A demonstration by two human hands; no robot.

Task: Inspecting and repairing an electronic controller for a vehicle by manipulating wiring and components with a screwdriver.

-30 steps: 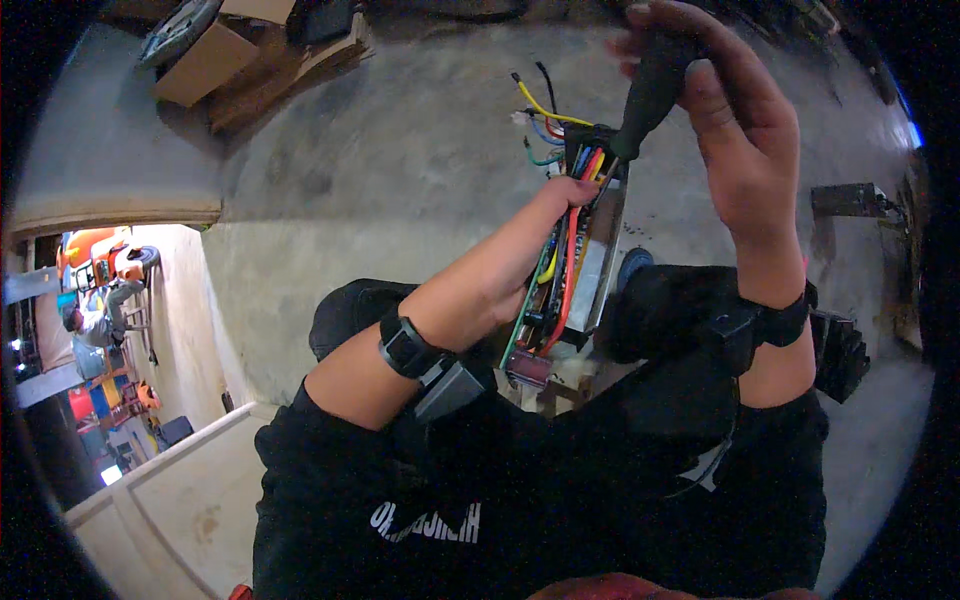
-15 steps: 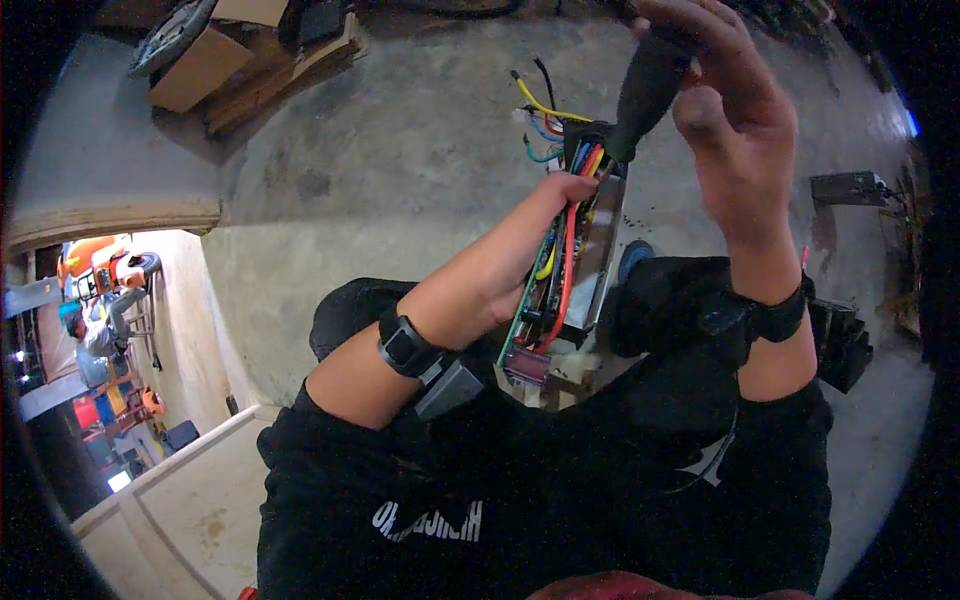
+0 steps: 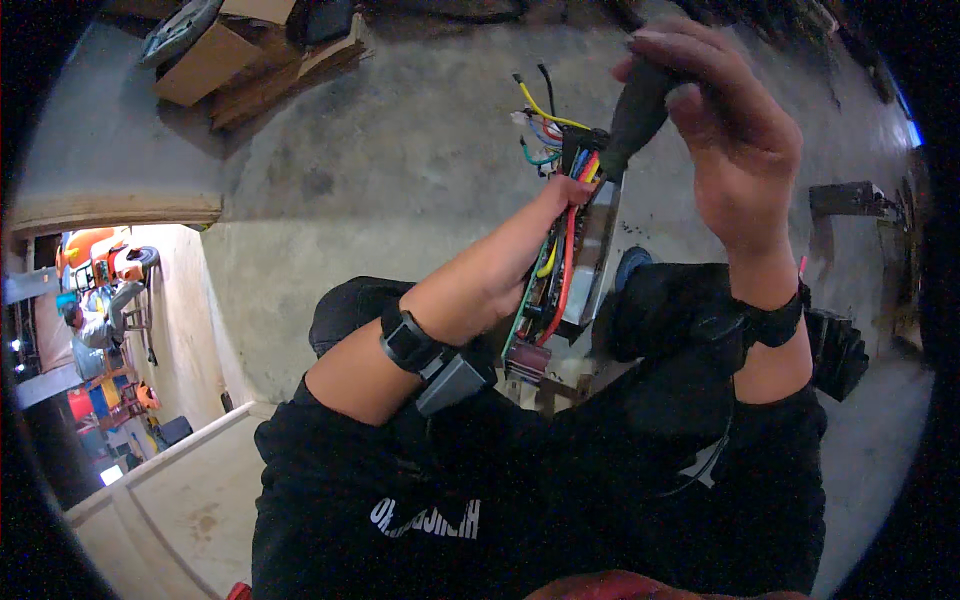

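black shirt (image 3: 560, 490), black wrist straps (image 3: 405, 338).

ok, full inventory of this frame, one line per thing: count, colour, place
circuit board unit: one, green board in a silvery case with red, yellow and blue wires, upright at centre
screwdriver: one, dark handle, at the unit's top
cardboard boxes: a few, brown, floor at top left
concrete floor: grey, across the top
metal bracket: one, dark, floor at right
wrist bands: two, black, one per wrist
left hand: holds the unit's side
right hand: wrapped round the screwdriver handle
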